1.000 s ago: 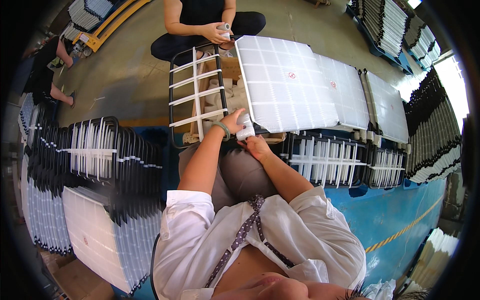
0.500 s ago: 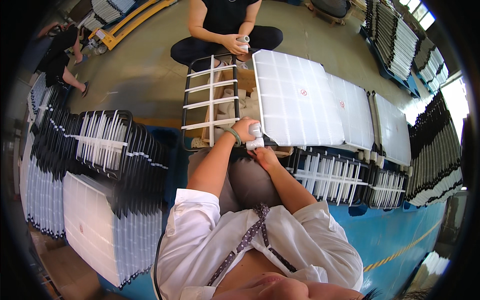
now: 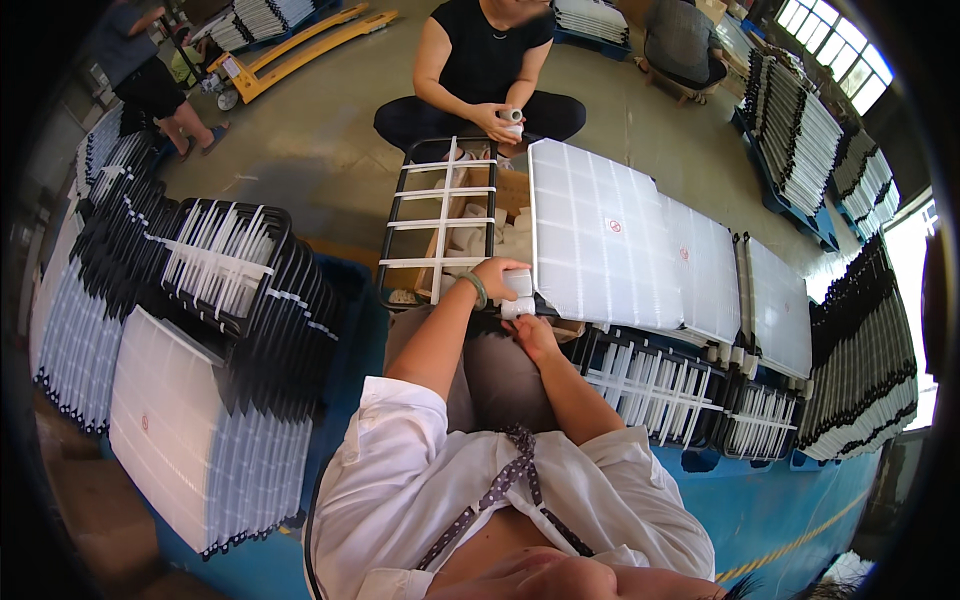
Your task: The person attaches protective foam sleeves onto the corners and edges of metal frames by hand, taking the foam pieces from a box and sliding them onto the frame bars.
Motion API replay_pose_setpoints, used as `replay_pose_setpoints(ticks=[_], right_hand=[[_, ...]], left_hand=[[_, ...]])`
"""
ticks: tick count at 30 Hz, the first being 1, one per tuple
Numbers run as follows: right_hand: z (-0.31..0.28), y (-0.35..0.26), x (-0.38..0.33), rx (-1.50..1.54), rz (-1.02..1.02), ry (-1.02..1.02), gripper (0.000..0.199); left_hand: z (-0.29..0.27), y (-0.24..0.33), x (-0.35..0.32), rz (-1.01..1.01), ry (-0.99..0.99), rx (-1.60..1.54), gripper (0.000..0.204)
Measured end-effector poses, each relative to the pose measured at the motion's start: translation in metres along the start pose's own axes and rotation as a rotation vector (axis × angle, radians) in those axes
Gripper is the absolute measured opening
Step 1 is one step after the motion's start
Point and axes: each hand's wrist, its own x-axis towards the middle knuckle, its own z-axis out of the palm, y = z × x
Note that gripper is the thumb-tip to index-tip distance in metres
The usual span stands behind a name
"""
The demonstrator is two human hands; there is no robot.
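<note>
In front of my lap, my left hand (image 3: 494, 274) has its fingers wrapped round a white plastic pipe fitting (image 3: 517, 284); a bangle circles that wrist. My right hand (image 3: 534, 336) grips the lower end of the white plastic piece from below, its thumb and fingers pressed against it. Whether this is one fitting or two joined, I cannot tell. Just beyond my hands, a black frame (image 3: 490, 218) crossed with white straps lies over a box (image 3: 512, 190) of loose white fittings. Touching the work area on the right is a white translucent panel (image 3: 590, 230).
Facing me, a co-worker (image 3: 480, 60) sits cross-legged, holding white tubular fittings (image 3: 512, 118). Stacked strapped black frames (image 3: 220, 260) and panels (image 3: 165, 420) stand at left. More strapped frames (image 3: 650, 385) stand at right. A yellow pallet jack (image 3: 290, 55) is behind.
My view has tilted up, so the scene sits lower and slightly to the right. Both hands keep their hold on the white fitting. At far left, a standing person shows more fully.
</note>
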Motion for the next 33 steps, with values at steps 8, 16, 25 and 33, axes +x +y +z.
replay_pose_setpoints(ticks=[8, 16, 25, 33], right_hand=[[-0.018, 0.004, 0.013, -0.041, 0.015, 0.015, 0.023], [-0.013, 0.004, 0.006, 0.014, 0.087, -0.061, 0.022], [-0.011, 0.0, 0.003, 0.175, 0.152, -0.181, 0.035], [-0.011, 0.016, 0.012, 0.184, 0.137, -0.099, 0.028]], left_hand=[[0.008, 0.006, -0.013, 0.09, 0.032, 0.066, 0.08], [0.028, 0.02, -0.034, 0.174, 0.153, 0.398, 0.062], [0.038, 0.028, -0.056, 0.083, 0.222, 0.553, 0.051], [0.036, 0.022, -0.078, 0.124, 0.144, 0.555, 0.049]])
